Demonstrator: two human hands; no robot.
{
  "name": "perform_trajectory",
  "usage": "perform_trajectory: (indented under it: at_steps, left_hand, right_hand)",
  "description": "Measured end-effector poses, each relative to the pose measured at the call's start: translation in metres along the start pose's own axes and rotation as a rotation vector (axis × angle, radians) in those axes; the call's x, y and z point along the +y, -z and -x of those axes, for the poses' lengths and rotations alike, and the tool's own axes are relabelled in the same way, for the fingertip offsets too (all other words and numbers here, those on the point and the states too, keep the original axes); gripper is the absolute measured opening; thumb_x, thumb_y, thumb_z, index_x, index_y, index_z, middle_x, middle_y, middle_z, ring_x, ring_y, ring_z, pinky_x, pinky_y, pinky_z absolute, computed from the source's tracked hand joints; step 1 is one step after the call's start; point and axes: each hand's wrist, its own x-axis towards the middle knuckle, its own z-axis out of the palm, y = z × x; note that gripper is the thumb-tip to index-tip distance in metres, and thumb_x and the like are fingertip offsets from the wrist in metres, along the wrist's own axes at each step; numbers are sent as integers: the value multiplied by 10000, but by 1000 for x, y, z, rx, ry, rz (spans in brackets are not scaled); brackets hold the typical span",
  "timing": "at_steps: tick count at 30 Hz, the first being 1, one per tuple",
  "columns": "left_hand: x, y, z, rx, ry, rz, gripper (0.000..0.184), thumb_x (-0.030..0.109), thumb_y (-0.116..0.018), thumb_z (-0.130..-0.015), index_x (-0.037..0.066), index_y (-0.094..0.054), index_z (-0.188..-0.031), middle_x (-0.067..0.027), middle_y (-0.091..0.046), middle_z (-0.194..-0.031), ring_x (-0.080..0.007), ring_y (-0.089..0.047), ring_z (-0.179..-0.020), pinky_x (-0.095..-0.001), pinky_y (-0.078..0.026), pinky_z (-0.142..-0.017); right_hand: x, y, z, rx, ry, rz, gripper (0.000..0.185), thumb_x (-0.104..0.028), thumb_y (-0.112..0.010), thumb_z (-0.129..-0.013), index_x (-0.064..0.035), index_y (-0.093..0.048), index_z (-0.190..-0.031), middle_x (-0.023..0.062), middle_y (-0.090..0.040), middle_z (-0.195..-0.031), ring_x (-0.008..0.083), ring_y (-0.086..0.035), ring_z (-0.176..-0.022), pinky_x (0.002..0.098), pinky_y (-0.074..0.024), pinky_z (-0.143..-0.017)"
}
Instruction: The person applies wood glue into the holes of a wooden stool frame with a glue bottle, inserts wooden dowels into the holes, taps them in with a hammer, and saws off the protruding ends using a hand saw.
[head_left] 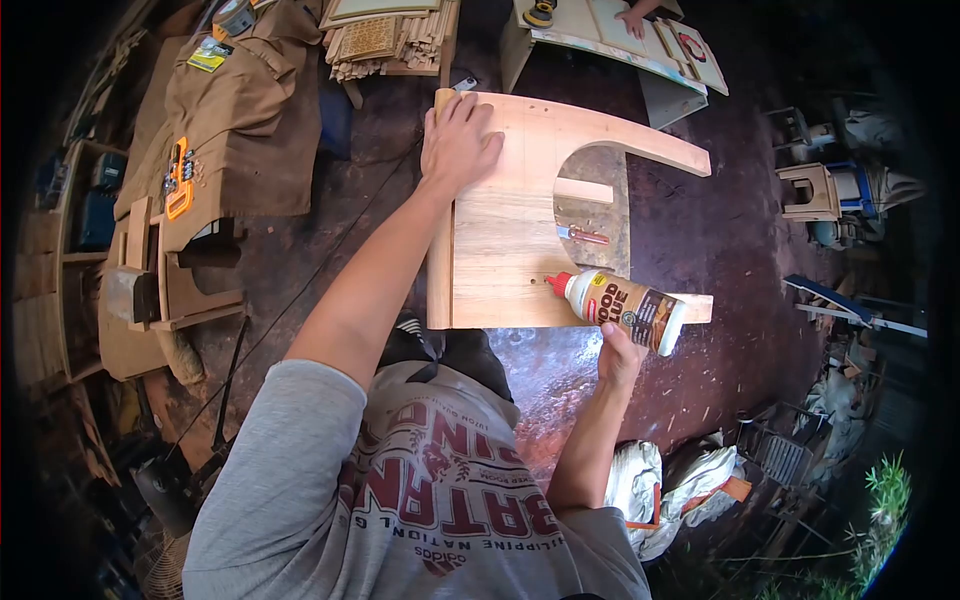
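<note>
A pale wooden panel [500, 235] with a rounded cutout lies in front of me, a wooden strip [439, 270] along its left edge. My left hand [462, 143] rests on the far left corner, fingers stretched over panel and strip, thumb apart. In my right hand [622, 355] is a wood glue bottle [628, 310], tilted with its red nozzle [558, 283] pointing left. The nozzle tip is close to small dark holes near the panel's near edge; whether it touches is unclear. My right fingers are mostly hidden behind the bottle.
Through the cutout show a wood piece [583, 190] and a tool with a reddish handle [588, 236] on the surface below. A cloth-covered bench [260, 130] stands left, with an orange case [180, 180]. Wood strips [400, 45] are stacked behind. Another person's hand [633, 22] rests on a far table.
</note>
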Motion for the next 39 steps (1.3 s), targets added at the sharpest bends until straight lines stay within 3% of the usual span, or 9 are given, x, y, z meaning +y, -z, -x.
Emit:
perform_trajectory:
  at_steps: [13, 18, 20, 24, 27, 31, 33, 36, 39]
  left_hand:
    - [0, -1, -1, -1, -5, -2, 511, 372, -681, -902, 114, -641, -1341, -143, -515, -1554, -325, -410, -1487, -592, -272, -1217]
    - [1, -2, 0, 10, -7, -2, 512, 374, -682, -904, 109, -642, -1341, -144, -518, -1554, -325, -412, -1485, -588, -273, -1216]
    - [2, -1, 0, 10, -1, -3, 511, 372, -681, -907, 107, -642, -1342, -143, -520, -1552, -325, -414, -1484, -587, -274, -1216]
    - [4, -3, 1, 9, 16, -34, 526, 385, -696, -907, 125, -652, -1361, -116, -527, -1555, -300, -421, -1484, -555, -267, -1231]
    - [5, -4, -3, 7, 28, -41, 531, 388, -695, -907, 125, -650, -1366, -117, -520, -1565, -302, -416, -1489, -560, -264, -1235]
    - [5, -4, 1, 6, 18, -41, 531, 394, -691, -909, 125, -649, -1366, -121, -521, -1562, -306, -415, -1489, -570, -266, -1233]
    - [3, -2, -1, 13, 18, -43, 530, 397, -688, -910, 124, -649, -1364, -122, -522, -1561, -307, -415, -1490, -574, -264, -1233]
    - [3, 1, 2, 5, -28, -34, 523, 397, -683, -913, 123, -648, -1358, -123, -527, -1552, -308, -419, -1485, -575, -272, -1224]
    - [2, 0, 0, 10, -18, -38, 515, 388, -682, -913, 121, -646, -1352, -124, -531, -1545, -309, -425, -1478, -570, -283, -1212]
  right_hand:
    - [-6, 0, 20, -24, -10, -25, 1006, 72, -886, -651, -64, -383, -1511, 184, -571, -1426, 342, -568, -1320, 491, -448, -1166]
    - [-1, -5, 27, 39, 3, -98, 986, 132, -860, -653, -64, -378, -1490, 207, -564, -1441, 347, -571, -1322, 492, -463, -1161]
    - [0, 4, 26, -45, 25, 51, 938, 140, -875, -652, -56, -412, -1443, 190, -579, -1393, 311, -596, -1281, 461, -520, -1099]
    - [8, 18, 32, 19, 5, 328, 858, 124, -918, -655, -38, -449, -1355, 123, -611, -1234, 230, -646, -1151, 372, -581, -973]
    - [10, 21, 27, -56, 152, 466, 828, 110, -923, -666, -30, -452, -1332, 113, -621, -1191, 233, -656, -1110, 367, -581, -956]
    - [13, 23, 20, -44, 51, 589, 789, 17, -959, -694, -28, -459, -1304, 101, -630, -1139, 213, -648, -1053, 346, -568, -918]
    - [7, 17, 13, -30, 43, 535, 722, -16, -967, -702, -3, -525, -1273, 121, -667, -1134, 216, -665, -1028, 346, -571, -903]
    - [-23, 0, 6, -72, -24, 773, 614, -57, -962, -727, 59, -646, -1240, 169, -718, -1140, 245, -703, -1025, 367, -589, -911]
    - [-54, -14, 9, -10, -11, 466, 655, -27, -933, -739, 81, -609, -1299, 186, -712, -1189, 266, -709, -1065, 397, -595, -952]
